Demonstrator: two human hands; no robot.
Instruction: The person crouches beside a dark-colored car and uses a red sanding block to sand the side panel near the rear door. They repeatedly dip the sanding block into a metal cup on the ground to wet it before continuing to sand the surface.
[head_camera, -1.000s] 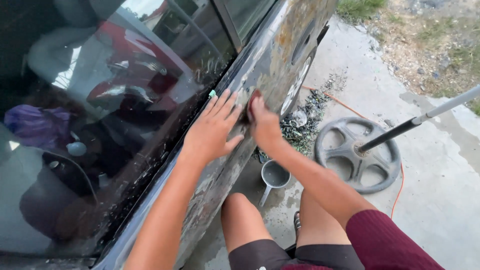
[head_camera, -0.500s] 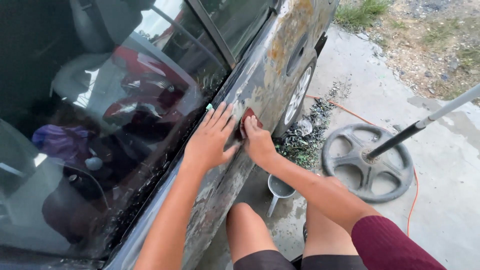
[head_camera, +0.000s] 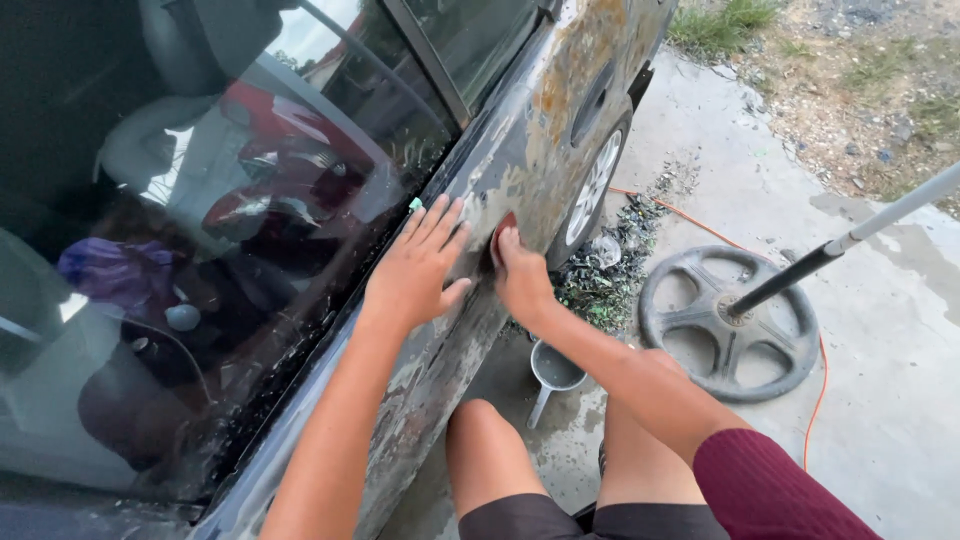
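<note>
1. Against the side of a dark car door, just below the window glass, the left hand lies flat with fingers spread wide, holding nothing and bracing on the worn panel.

2. Just beside it, the right hand closes around a small reddish sanding pad and presses it to the door; the pad touches the metal at the patch where paint has gone dull and rust-coloured.

3. The panel looks wet and streaked (bare grey and brown patches run along toward the rear wheel), so the step in hand appears to be rubbing down the old finish by hand.

4. The person crouches with both knees close to the door; a small grey scoop-like cup sits on the wet concrete between the knees and the car.

5. Well apart to the right, a spoked wheel base with a pole stands on the concrete, an orange cable curving behind it.

6. As a judgement, the next move calls for even pressure and short strokes across the rough patch, with the left palm steadying, and likely fresh water from the cup.
</note>
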